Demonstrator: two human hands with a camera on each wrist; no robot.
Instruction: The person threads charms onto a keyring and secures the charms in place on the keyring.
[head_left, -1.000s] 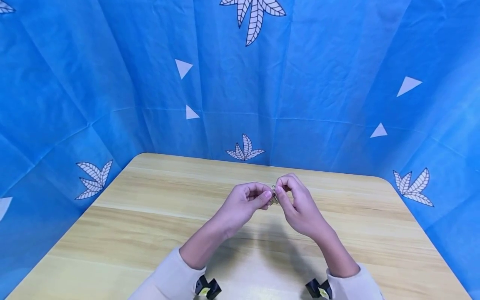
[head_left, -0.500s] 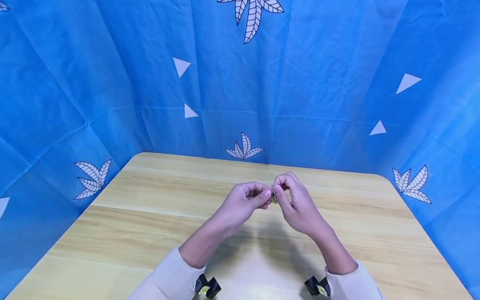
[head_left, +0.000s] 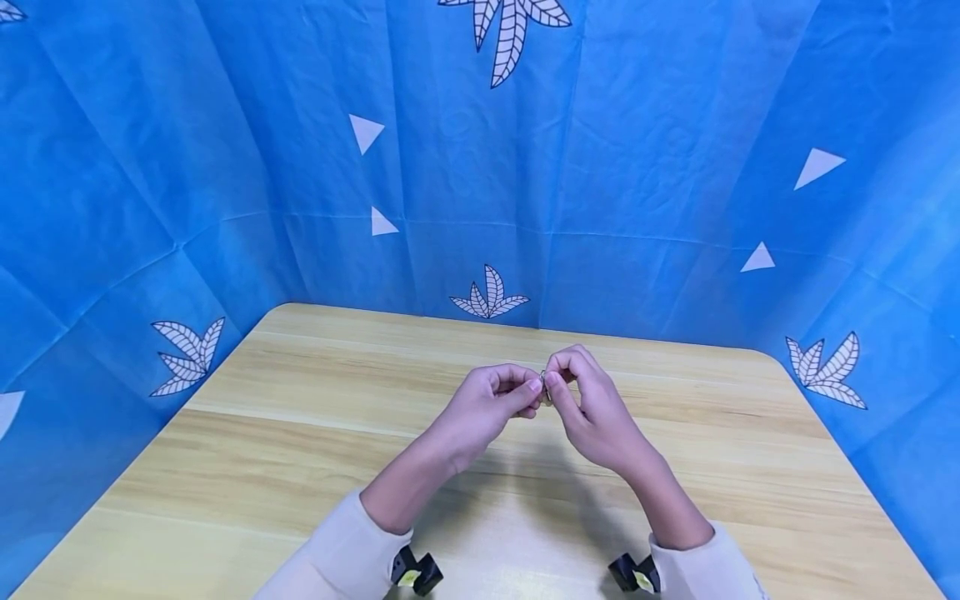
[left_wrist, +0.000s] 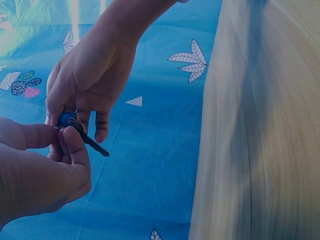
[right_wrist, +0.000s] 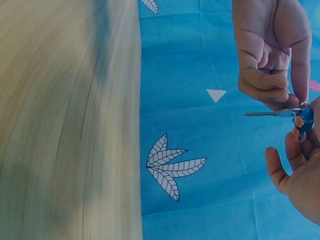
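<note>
Beige sleeve (head_left: pixel 337 546) enters from the left, ending in the left hand (head_left: pixel 480 404); its thumb and forefinger pinch a thin, round metal ring (right_wrist: pixel 303 104). Whether the pads also catch the head of the key is hidden.

Centre: a dark-looking, flat metal key (left_wrist: pixel 92 141) sits between the two hands, held in the air above the pale wood-grain surface (head_left: pixel 262 433), its head close against the fingertips.

Just right of it: a small blue charm with orange spots (right_wrist: pixel 306 122), gripped by the right hand (head_left: pixel 596 408) between thumb and curled fingers.

Risks (judged): both grips are on very small parts. If the pinch on the ring slackens, or the coil springs back, the ring could flick loose and the key drop to the surface. A sideways pull from the charm could twist the ring out of the left fingers. A fingernail might also slip on the wire.

Orientation: the blade points away from the fingers, tip down toward the surface; the long axis appears steep, somewhat tilted.
</note>
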